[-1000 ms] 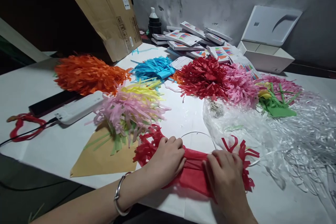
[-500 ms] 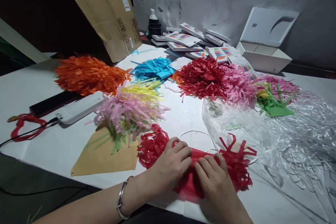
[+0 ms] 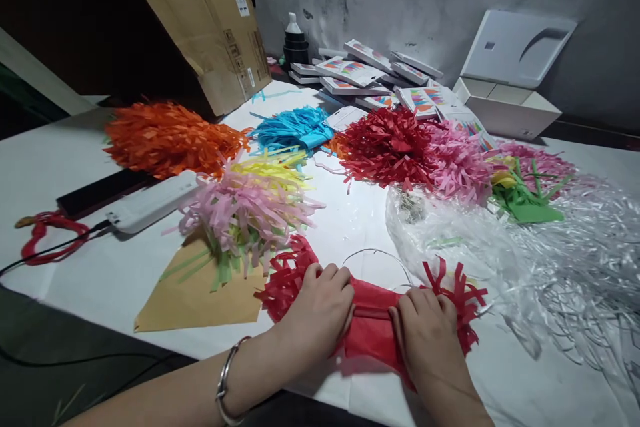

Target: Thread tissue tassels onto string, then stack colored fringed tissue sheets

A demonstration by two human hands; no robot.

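Observation:
A red tissue-paper strip (image 3: 371, 321) with fringed ends lies on the white table (image 3: 75, 167) near its front edge. My left hand (image 3: 315, 310) presses on its left part, fingers curled over the paper, a metal bangle (image 3: 225, 380) on the wrist. My right hand (image 3: 430, 340) grips the right part, fingers bent onto the paper. Red fringe sticks out past both hands. A thin wire loop (image 3: 377, 255) lies just behind the strip.
Fringed tissue bundles lie behind: orange (image 3: 165, 137), blue (image 3: 293, 128), pink-yellow (image 3: 250, 203), red (image 3: 387, 147), pink (image 3: 457, 163), green (image 3: 523, 197). Shredded clear plastic (image 3: 550, 260) fills the right. A cardboard box (image 3: 150, 20), stacked packets (image 3: 370, 77), an open white box (image 3: 505, 80) and a white power strip (image 3: 153, 203) stand around.
My hands slid together along the red strip half a second ago, then moved apart again. The fringe ends shifted with them. Nothing else moved.

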